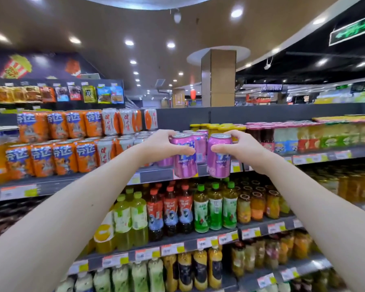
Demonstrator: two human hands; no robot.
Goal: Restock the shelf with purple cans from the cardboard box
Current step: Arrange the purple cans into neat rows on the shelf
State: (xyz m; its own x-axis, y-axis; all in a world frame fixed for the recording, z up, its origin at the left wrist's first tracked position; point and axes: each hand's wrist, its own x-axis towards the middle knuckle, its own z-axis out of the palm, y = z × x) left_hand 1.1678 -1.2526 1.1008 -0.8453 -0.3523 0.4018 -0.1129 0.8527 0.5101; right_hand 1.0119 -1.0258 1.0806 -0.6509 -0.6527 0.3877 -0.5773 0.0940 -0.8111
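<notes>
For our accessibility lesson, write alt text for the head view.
The left hand holds a purple can and the right hand a second can, raised before a shelf where more purple cans stand, orange cans further left.

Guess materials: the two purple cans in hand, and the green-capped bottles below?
Likely aluminium: left purple can, right purple can; glossy printed wall, bare silvery lid. Probably clear plastic: green-capped bottles; liquid shows through, glossy label.

- The left purple can [184, 159], sealed and roughly upright, is held up before the shelf [160, 172] edge.
- The right purple can [219, 159] is likewise held up, just beside it, not touching.
- The shelved purple cans [200, 144] stand behind.
</notes>
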